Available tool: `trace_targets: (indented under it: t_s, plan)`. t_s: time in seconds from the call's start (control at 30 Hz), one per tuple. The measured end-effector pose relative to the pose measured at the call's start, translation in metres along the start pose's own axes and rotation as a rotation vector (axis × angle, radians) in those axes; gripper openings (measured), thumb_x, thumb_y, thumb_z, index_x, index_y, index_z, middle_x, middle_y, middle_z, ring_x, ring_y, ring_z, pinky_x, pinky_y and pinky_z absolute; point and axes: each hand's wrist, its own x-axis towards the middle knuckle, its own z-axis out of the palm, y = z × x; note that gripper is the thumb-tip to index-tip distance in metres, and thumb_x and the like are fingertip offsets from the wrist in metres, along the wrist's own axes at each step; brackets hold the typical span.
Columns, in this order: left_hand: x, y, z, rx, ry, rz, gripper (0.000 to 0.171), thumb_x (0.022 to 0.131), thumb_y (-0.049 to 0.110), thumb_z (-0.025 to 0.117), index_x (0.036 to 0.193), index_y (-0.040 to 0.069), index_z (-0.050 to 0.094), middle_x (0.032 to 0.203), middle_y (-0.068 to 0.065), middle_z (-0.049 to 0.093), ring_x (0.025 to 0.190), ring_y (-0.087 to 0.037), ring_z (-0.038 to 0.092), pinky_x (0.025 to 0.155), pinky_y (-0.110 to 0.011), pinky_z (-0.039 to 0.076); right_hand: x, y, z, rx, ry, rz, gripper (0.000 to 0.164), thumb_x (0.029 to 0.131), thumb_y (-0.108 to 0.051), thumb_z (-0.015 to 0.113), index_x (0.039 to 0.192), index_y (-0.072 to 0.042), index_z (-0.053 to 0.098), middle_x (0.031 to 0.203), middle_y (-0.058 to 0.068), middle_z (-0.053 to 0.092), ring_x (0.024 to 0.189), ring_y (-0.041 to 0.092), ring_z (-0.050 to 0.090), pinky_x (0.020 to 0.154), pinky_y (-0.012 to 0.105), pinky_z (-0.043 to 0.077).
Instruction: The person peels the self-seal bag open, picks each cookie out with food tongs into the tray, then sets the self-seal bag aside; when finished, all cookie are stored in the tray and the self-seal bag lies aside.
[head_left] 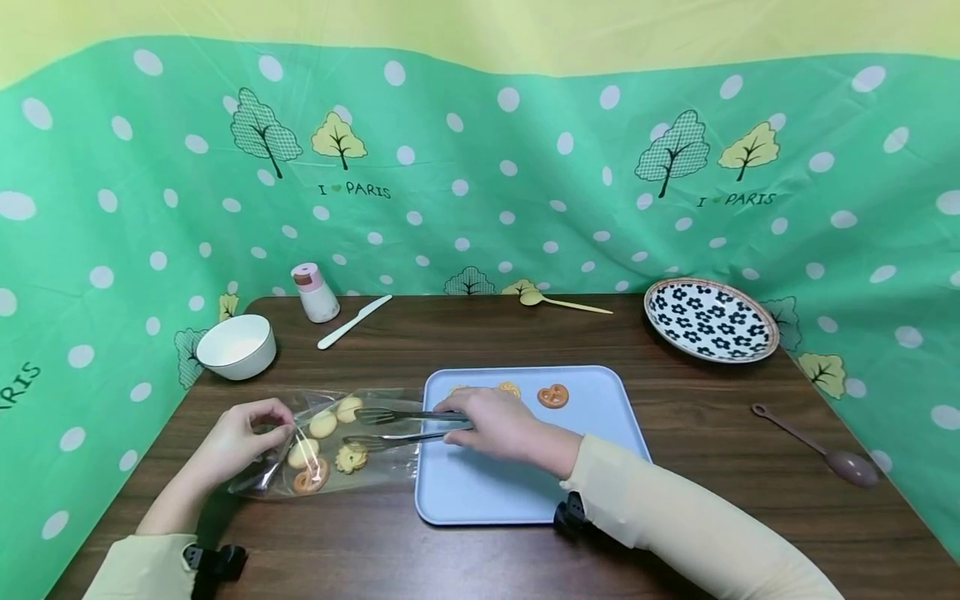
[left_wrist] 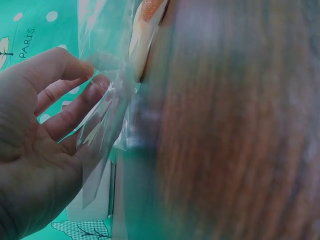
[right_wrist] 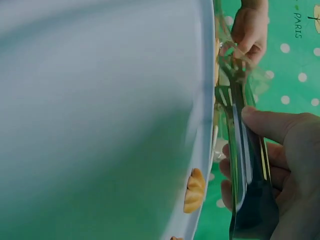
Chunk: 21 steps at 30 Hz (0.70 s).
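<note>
My left hand (head_left: 242, 437) pinches the closed end of a clear plastic bag (head_left: 386, 475) between thumb and fingers. Inside the bag lie several cookies: pale round ones (head_left: 323, 424), a flower-shaped one (head_left: 351, 457) and a brown pretzel-shaped one (head_left: 311, 477). My right hand (head_left: 501, 423) grips a pair of dark tongs (right_wrist: 245, 155) with forked tips, thumb on one arm and fingers round the other. The tips point left into the bag's mouth, spread apart near the cookies. The bag's mouth overlaps the left rim of a light blue tray (head_left: 495, 500).
On the tray, a pretzel-shaped cookie (head_left: 553, 396) and a yellowish cookie (head_left: 510, 389) lie beyond my right hand. Farther back stand a white bowl (head_left: 237, 350), a shaker (head_left: 317, 296), a white knife (head_left: 354, 322) and a yellow spoon (head_left: 564, 304). At right are a flowered plate (head_left: 711, 322) and a brown spoon (head_left: 847, 467).
</note>
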Motion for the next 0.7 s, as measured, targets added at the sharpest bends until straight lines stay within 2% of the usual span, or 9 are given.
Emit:
trace_targets:
  t_s: [0.13,0.33,0.5,0.63,0.7]
  plan:
    - [0.0007,-0.0003,-0.001,0.013,0.001,-0.007,0.009,0.084,0.011,0.07,0.084,0.018,0.064,0.087,0.001,0.065,0.081,-0.005,0.058,0.066,-0.027,0.049,0.002,0.0006,0.0003,0.011,-0.034,-0.041,0.04,0.084,-0.037,0.07,0.121,-0.022,0.064,0.116,-0.008,0.065,0.104,0.007,0.06,0.082,0.03,0.05]
    - [0.0012,0.0013,-0.0019,-0.032,-0.033,-0.054,0.005,0.085,0.013,0.069,0.088,0.013,0.064,0.091,-0.005,0.065,0.078,-0.009,0.056,0.052,-0.029,0.048,0.0074,-0.002,0.005,-0.044,-0.072,-0.086,0.043,0.085,-0.037,0.069,0.124,-0.023,0.061,0.121,-0.007,0.063,0.113,0.01,0.057,0.085,0.031,0.05]
    - [0.0018,0.0011,-0.0014,-0.001,-0.025,-0.031,0.005,0.085,0.012,0.069,0.086,0.015,0.064,0.089,-0.001,0.065,0.081,-0.007,0.057,0.061,-0.026,0.048,0.0082,-0.0036,0.0056,-0.067,-0.061,-0.101,0.039,0.087,-0.037,0.068,0.123,-0.024,0.062,0.12,-0.009,0.063,0.111,0.009,0.058,0.08,0.031,0.051]
    - [0.0026,0.0,-0.0008,0.03,-0.017,-0.006,0.009,0.085,0.011,0.069,0.084,0.018,0.065,0.086,0.003,0.065,0.083,-0.005,0.058,0.071,-0.026,0.046,0.0065,-0.0021,0.005,-0.062,-0.055,-0.098,0.038,0.087,-0.037,0.067,0.123,-0.024,0.062,0.121,-0.009,0.063,0.111,0.009,0.058,0.083,0.031,0.05]
    - [0.0028,-0.0002,-0.0005,0.032,-0.013,0.0,0.009,0.085,0.011,0.069,0.083,0.019,0.065,0.086,0.003,0.065,0.083,-0.004,0.058,0.071,-0.026,0.046,0.0049,-0.0014,0.0035,-0.055,-0.054,-0.091,0.038,0.087,-0.036,0.067,0.123,-0.025,0.062,0.121,-0.01,0.063,0.111,0.008,0.058,0.086,0.031,0.05]
